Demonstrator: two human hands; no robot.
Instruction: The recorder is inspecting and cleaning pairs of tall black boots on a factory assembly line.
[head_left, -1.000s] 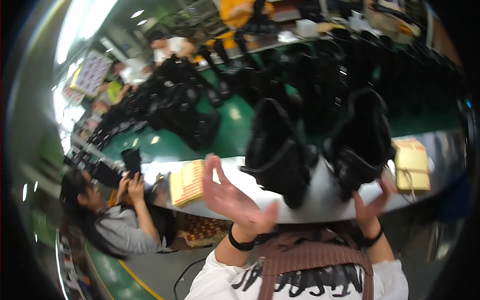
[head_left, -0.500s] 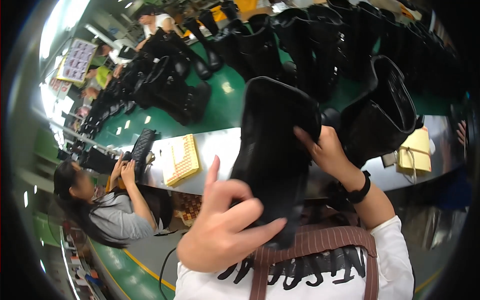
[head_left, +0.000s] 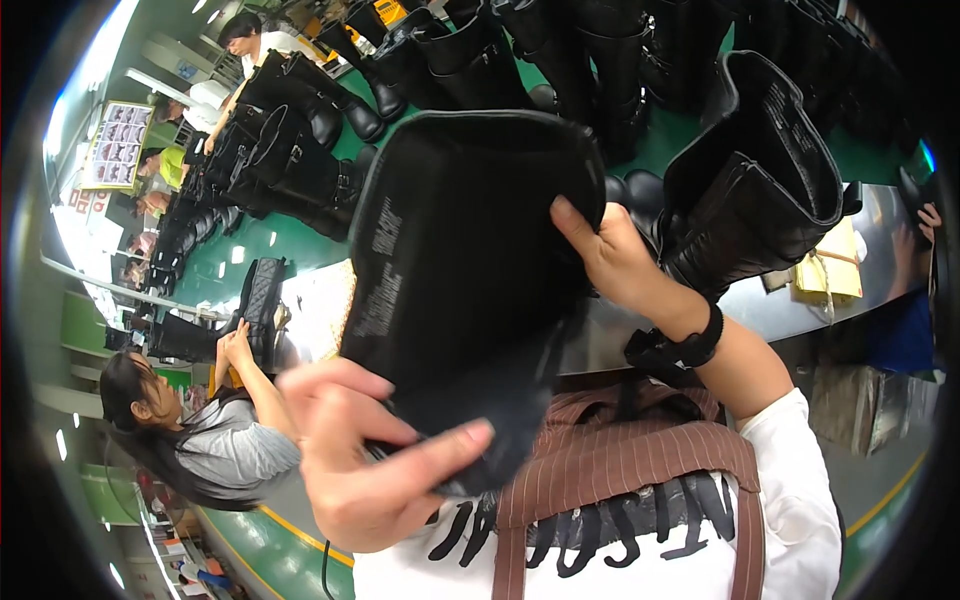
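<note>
Head view. A tall black boot (head_left: 470, 290) is held up close to the camera, above the near edge of the counter (head_left: 790, 305). The left hand (head_left: 370, 460) clasps its lower end, thumb across the front, the other fingers hidden behind the leather. The right hand (head_left: 615, 260) grips the boot's right edge, with only one fingertip showing on the front. The boot hides much of the counter behind it. A second black boot (head_left: 760, 190) stands on the counter just right of the right hand, beside a yellow packet (head_left: 830, 265). At lower left a seated co-worker (head_left: 200, 430) handles a quilted black boot (head_left: 262, 300); the grip is too small to make out.
</note>
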